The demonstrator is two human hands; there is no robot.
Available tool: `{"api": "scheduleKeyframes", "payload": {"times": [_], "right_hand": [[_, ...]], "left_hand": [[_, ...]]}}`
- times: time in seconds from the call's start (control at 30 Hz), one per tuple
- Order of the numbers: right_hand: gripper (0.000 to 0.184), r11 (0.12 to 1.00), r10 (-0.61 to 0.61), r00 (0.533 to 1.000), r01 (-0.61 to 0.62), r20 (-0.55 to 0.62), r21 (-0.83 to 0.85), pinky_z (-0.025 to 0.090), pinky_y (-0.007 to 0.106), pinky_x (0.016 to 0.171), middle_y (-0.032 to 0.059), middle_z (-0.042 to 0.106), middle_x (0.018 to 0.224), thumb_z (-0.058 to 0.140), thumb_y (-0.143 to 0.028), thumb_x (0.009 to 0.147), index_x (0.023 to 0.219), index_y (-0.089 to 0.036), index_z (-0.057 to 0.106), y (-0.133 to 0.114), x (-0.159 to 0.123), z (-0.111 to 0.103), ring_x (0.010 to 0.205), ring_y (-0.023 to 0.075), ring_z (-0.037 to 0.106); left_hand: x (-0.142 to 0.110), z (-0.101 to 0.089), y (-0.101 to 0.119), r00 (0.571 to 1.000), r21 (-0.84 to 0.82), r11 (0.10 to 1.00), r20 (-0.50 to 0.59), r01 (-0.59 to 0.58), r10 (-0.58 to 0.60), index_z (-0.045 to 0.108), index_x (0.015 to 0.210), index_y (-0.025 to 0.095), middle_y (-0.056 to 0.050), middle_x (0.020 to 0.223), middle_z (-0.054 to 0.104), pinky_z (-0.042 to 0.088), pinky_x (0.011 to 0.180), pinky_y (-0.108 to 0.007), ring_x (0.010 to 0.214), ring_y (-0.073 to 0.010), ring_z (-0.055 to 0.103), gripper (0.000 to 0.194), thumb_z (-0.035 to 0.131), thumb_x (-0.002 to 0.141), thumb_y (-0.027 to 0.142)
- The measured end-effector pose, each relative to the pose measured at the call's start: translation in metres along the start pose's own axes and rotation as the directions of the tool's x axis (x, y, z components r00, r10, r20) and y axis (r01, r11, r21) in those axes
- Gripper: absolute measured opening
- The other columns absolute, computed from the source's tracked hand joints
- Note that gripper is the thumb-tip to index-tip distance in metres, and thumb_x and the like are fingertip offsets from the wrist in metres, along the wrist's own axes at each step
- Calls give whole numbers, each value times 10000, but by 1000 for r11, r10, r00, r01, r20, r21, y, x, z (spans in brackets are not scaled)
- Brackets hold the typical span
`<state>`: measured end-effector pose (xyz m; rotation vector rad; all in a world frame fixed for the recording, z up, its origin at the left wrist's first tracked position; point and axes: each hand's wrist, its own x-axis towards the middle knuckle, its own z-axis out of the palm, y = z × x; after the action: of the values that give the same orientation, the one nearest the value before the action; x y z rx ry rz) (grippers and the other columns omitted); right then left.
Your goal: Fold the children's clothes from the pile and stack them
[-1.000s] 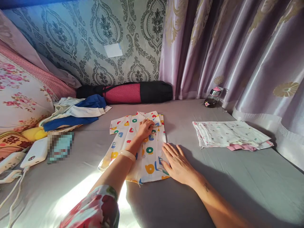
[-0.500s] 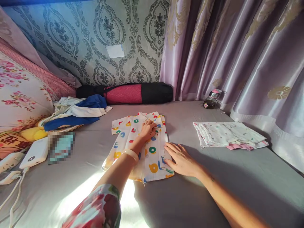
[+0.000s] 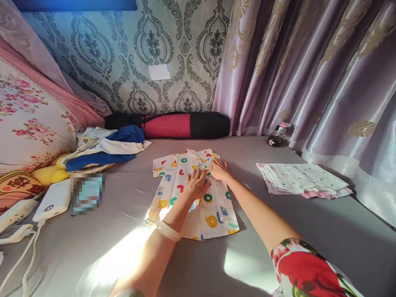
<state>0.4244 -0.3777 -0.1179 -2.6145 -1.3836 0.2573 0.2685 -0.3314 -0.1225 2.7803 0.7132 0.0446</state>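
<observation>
The left hand (image 3: 197,183) lies palm down over the upper middle of a short-sleeved white cloth shirt printed with red, yellow, green and blue letters (image 3: 193,216), its fingers slightly apart and stretched toward the collar. Its forearm slants in from below, wearing a pale smooth bangle (image 3: 168,230) and hiding part of the shirt's lower edge. The right hand (image 3: 219,170) reaches in from the right and touches the shirt's upper right side, fingers forward; whether they pinch the cloth I cannot tell.

The shirt is spread on a plain grey bedsheet (image 3: 123,206), its right side folded inward (a sunlit patch falls across the bed just below it). Well to the right sits a folded stack of white printed cloths (image 3: 303,179), with a dark glass bottle with a pink-topped cap (image 3: 278,135) behind. Beyond the collar, a long black-and-crimson cylindrical bag (image 3: 168,126) lies along the wall. Left are rumpled blue and white clothes (image 3: 105,144) and a white power bank (image 3: 54,201).
</observation>
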Motion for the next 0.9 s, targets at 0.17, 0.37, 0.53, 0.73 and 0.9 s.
{"api": "scheduleKeyframes", "payload": {"times": [0.17, 0.37, 0.53, 0.73, 0.9], "right_hand": [[645, 992, 125, 991, -127, -51, -23, 100, 489, 1200, 147, 191, 1626, 185, -425, 1015, 1539, -54, 245, -9, 18, 11, 1502, 266, 117], [657, 987, 136, 981, -147, -140, -66, 128, 483, 1192, 174, 202, 1617, 241, -408, 1003, 1535, -22, 239, -12, 25, 25, 1496, 273, 142], [667, 987, 136, 983, -145, -126, -62, 142, 506, 1185, 180, 206, 1614, 225, -425, 1002, 1536, -25, 241, -10, 27, 25, 1493, 285, 154], [648, 990, 107, 982, -119, -156, -74, 64, 498, 1199, 157, 176, 1627, 203, -433, 1010, 1525, -50, 288, -19, 42, 16, 1503, 270, 109], [653, 992, 113, 987, -119, -116, -43, 58, 483, 1202, 149, 163, 1631, 179, -439, 1013, 1543, -63, 241, -29, 53, 19, 1505, 252, 97]], "left_hand": [[-19, 5, -4, 1000, 24, 1000, 13, 11, -11, 298, 1513, 130, -206, 1598, 243, 169, 1171, -592, 1489, -349, 189, 647, 320, 979, 494], [-30, 16, -4, 999, 46, 999, -22, 25, -24, 282, 1523, 122, -198, 1603, 239, 157, 1176, -605, 1493, -345, 179, 677, 307, 978, 522], [-27, 11, -7, 994, 25, 1000, -113, 4, -1, 397, 1455, 158, -167, 1525, 407, 240, 1160, -549, 1420, -326, 341, 596, 353, 970, 501], [-18, 10, -22, 963, -20, 997, -258, 77, -80, 509, 1339, 148, -155, 1415, 533, 334, 1122, -440, 1346, -280, 444, 466, 333, 983, 391], [-19, 9, -27, 957, 5, 977, -201, 212, -207, 437, 1419, 84, -201, 1553, 353, 198, 1186, -545, 1481, -334, 225, 571, 327, 978, 429]]}}
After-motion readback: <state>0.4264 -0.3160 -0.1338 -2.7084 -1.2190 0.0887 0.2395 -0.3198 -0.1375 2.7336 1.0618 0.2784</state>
